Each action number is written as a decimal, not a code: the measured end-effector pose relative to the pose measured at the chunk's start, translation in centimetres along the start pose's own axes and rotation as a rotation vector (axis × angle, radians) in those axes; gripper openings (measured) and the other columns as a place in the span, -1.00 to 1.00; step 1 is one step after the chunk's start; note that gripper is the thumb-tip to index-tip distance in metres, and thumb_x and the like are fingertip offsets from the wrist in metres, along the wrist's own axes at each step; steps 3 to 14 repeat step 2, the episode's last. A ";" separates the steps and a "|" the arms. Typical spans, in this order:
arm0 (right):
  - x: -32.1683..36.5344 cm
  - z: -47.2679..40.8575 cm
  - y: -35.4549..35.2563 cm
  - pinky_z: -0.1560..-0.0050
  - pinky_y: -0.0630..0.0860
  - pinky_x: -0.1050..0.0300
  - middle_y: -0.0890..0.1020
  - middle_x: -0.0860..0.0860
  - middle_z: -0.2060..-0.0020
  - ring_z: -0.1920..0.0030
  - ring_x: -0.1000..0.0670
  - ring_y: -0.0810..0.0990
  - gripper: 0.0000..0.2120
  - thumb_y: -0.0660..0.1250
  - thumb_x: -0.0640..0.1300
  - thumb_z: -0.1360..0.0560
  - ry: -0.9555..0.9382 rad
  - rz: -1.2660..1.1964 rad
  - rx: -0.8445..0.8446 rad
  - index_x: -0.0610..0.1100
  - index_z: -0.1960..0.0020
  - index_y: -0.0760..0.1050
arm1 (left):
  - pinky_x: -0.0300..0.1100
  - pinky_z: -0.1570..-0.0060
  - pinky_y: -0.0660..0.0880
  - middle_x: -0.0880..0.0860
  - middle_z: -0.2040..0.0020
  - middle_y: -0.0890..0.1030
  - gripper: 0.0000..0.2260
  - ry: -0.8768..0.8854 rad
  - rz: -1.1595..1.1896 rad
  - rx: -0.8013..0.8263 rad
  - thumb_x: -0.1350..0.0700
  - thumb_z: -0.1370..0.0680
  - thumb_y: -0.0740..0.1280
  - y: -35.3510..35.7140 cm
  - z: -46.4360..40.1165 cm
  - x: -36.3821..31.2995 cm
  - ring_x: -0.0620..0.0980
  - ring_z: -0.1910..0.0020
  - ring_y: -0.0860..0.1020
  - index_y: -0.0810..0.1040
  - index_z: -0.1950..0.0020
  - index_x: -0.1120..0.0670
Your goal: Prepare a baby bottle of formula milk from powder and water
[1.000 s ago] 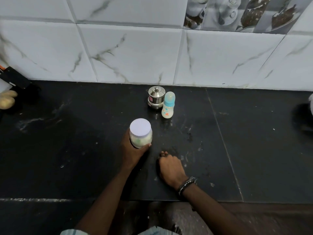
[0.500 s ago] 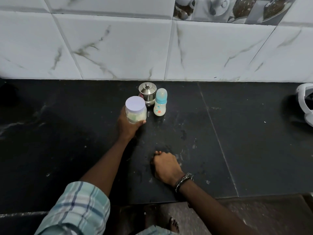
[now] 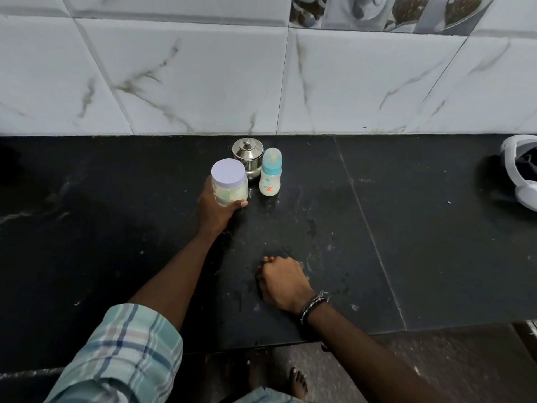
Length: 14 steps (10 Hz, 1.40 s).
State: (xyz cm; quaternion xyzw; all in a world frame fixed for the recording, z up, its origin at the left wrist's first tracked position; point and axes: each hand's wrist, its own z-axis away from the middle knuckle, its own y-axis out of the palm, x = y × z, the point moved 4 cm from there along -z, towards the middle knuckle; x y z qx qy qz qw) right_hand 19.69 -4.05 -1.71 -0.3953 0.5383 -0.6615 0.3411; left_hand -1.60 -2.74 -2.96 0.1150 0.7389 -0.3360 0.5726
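Note:
My left hand (image 3: 217,209) grips a clear jar of pale powder with a white lid (image 3: 229,181), held upright near the back of the black counter (image 3: 406,242). Just right of the jar stands a small baby bottle (image 3: 270,173) with a blue collar and a clear cap. A lidded steel pot (image 3: 248,157) stands behind them, close to the wall. My right hand (image 3: 283,282) rests on the counter nearer the front edge, fingers curled into a fist with nothing in it.
A white rounded object (image 3: 521,173) lies at the counter's right edge. White marble-look tiles (image 3: 189,82) form the wall behind. The counter's front edge runs below my right wrist, and a bare foot (image 3: 297,382) shows on the floor beneath.
My left hand has carried the powder jar away from me, up to the steel pot and the bottle. My right fist has stayed in place. The view has shifted right.

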 end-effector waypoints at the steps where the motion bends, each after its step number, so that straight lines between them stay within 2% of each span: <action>1: -0.2 -0.1 0.2 0.30 0.46 0.03 0.67 -0.19 0.18 0.22 -0.28 0.64 -0.75 0.20 -0.05 -0.48 0.018 -0.006 -0.005 -0.21 0.11 0.55 | -0.04 -0.34 0.40 0.09 -0.44 0.42 -0.06 0.003 -0.039 0.001 0.03 -0.24 0.66 0.1 -0.3 0.0 0.08 -0.40 0.40 0.25 -0.51 0.12; 2: -0.4 0.1 0.4 0.25 0.51 0.01 0.67 -0.20 0.13 0.17 -0.29 0.64 -0.72 0.19 -0.02 -0.48 0.068 -0.025 -0.017 -0.21 0.06 0.55 | 0.08 -0.46 0.27 0.15 -0.55 0.25 0.04 -0.056 -0.096 -0.008 -0.04 -0.30 0.62 0.3 0.1 0.0 0.13 -0.51 0.25 0.06 -0.58 0.17; 14: -0.4 0.1 0.4 0.25 0.51 0.01 0.67 -0.20 0.13 0.17 -0.29 0.64 -0.72 0.19 -0.02 -0.48 0.068 -0.025 -0.017 -0.21 0.06 0.55 | 0.08 -0.46 0.27 0.15 -0.55 0.25 0.04 -0.056 -0.096 -0.008 -0.04 -0.30 0.62 0.3 0.1 0.0 0.13 -0.51 0.25 0.06 -0.58 0.17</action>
